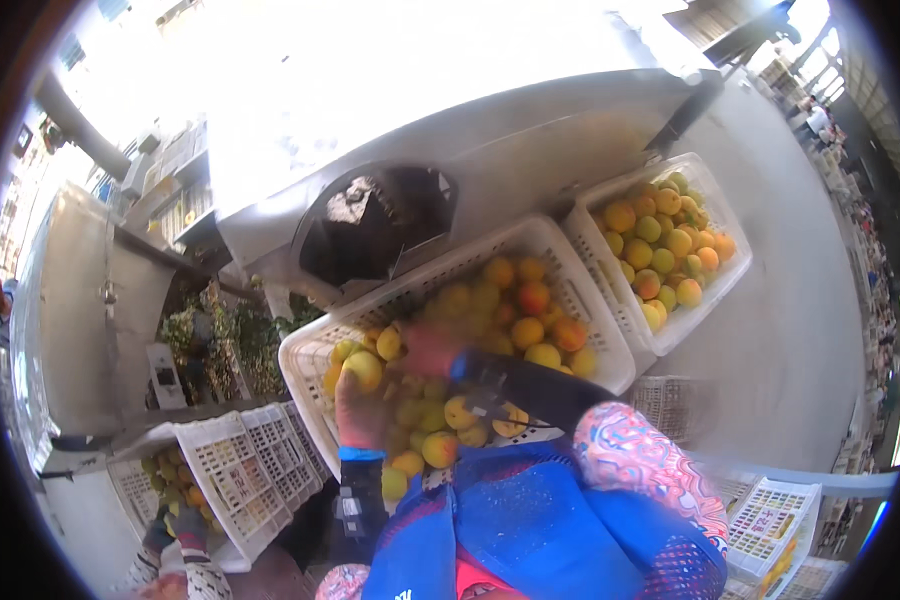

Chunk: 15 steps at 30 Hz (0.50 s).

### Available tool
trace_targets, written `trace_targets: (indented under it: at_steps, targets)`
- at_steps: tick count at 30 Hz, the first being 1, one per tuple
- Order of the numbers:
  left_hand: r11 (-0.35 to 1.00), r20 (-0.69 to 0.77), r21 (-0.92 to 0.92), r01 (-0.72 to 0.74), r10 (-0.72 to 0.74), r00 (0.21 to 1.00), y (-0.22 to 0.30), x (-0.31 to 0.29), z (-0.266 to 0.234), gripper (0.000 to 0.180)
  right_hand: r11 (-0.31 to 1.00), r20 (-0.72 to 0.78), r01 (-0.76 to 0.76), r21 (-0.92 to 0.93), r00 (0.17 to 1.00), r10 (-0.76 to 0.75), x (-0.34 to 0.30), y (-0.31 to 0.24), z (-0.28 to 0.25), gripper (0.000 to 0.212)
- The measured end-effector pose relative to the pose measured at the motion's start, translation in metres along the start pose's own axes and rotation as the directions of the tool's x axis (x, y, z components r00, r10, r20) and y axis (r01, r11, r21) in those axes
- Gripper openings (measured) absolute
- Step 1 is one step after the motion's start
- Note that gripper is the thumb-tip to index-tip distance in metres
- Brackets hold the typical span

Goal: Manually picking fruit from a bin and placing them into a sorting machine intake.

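Observation:
A large white slotted crate (610, 350) lies before me, holding many round yellow, green and orange-red fruits (440, 450) that look like apricots or peaches. At its left end, my left hand (358, 415) is closed round a yellow-green fruit (364, 371). Smeared by motion, my right hand (432, 350) reaches over the fruit in the middle of the crate. Its fingers are blurred, and whether it holds anything cannot be made out. My right forearm, in a dark sleeve, hides part of the fruit on the near side.
A smaller white crate (740, 262) of similar fruit stands to the right. Behind the large crate, a metal panel has a dark opening (375, 225). At lower left, another person's hands (175, 525) work at fruit beside stacked white crates (250, 465). More crates (770, 520) stand at lower right.

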State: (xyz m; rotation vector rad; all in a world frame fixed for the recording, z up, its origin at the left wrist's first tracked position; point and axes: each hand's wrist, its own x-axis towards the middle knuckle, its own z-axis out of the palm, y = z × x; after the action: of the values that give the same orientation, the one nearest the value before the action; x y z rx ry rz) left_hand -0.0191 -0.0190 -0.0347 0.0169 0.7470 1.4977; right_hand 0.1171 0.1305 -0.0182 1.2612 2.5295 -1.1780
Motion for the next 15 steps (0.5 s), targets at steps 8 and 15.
trace_targets:
  at_steps: [8, 15]
  targets:
    - [0.916, 0.192, -0.305, -0.261, 0.327, 0.925, -0.006, 0.002, 0.036, 0.092, 0.871, -0.534, 0.464, 0.159, 0.783, -0.319, -0.074, -0.036, -0.031, 0.091]
    - [0.927, 0.271, -0.262, -0.268, 0.337, 0.902, -0.007, 0.007, 0.048, 0.094, 0.835, -0.64, 0.482, 0.264, 0.735, -0.222, -0.076, -0.057, -0.043, 0.074]
